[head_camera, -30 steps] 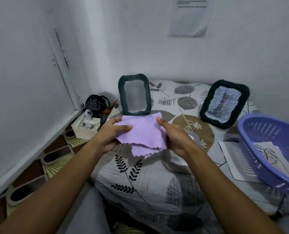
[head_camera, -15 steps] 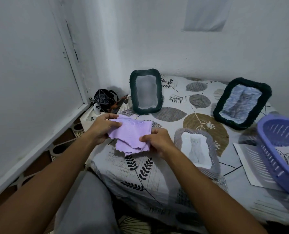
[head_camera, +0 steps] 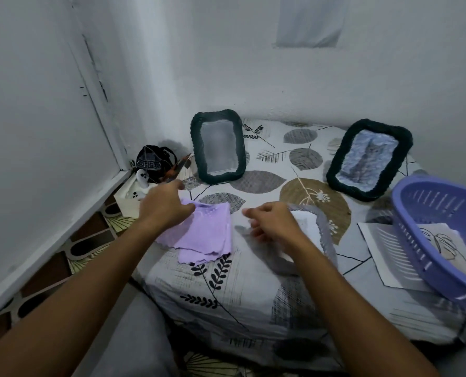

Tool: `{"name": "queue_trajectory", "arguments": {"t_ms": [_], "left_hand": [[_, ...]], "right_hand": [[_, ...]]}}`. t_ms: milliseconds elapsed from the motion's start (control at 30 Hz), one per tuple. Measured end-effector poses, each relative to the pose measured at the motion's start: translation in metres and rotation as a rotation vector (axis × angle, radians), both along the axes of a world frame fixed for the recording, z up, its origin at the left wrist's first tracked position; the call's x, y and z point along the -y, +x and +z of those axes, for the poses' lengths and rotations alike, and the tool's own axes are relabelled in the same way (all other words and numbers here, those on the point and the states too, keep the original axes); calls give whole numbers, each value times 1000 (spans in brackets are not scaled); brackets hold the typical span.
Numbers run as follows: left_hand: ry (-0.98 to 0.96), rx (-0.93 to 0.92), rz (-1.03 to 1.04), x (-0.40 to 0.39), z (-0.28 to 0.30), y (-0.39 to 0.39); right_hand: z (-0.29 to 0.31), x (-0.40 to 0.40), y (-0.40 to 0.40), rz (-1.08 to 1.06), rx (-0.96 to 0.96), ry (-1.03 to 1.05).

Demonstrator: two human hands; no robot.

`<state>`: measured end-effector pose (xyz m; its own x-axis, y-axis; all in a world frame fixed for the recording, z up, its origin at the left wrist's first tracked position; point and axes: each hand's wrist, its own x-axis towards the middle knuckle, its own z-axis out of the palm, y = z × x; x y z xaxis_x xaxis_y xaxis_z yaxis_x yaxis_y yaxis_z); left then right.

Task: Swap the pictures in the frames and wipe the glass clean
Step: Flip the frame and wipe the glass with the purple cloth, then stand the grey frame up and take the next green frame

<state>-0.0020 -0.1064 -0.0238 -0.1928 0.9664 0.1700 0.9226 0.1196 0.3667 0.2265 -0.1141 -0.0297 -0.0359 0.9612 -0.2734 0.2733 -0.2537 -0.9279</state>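
Here the left hand (head_camera: pixel 163 206) pinches the top edge of the lilac cloth (head_camera: pixel 202 232) lying at centre-left on the bench (head_camera: pixel 240 292), probably parking it within reach. The right hand (head_camera: pixel 274 223), loosely curled and empty, hovers just over the grey frame (head_camera: pixel 322 235) lying flat, likely next for wiping.

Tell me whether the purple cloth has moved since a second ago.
Yes. The purple cloth has gone from held up in front of the left dark green frame down onto the bedsheet, under the left hand.
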Motion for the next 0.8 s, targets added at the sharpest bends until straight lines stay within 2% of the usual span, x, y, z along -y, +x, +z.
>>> {"name": "queue_trajectory", "arguments": {"t_ms": [100, 233, 333, 467, 567, 667, 800], "left_hand": [[22, 244, -145, -5, 11, 44], [-148, 531, -221, -11, 6, 105], [-277, 676, -213, -9, -5, 141], [-288, 664, -156, -3, -15, 164], [-292, 860, -93, 3, -11, 173], [-258, 1100, -19, 5, -7, 174], [-126, 1323, 35, 0, -1, 166]], "right_hand": [[12, -5, 49, -125, -131, -66], [11, -6, 109, -282, -74, -37], [2, -2, 136, -270, 111, 27], [-23, 0, 133, -103, 499, -27], [-32, 2, 123, -124, 631, -90], [-31, 1, 120, -235, 489, -83], [-24, 0, 121, -432, -29, 63]]}}
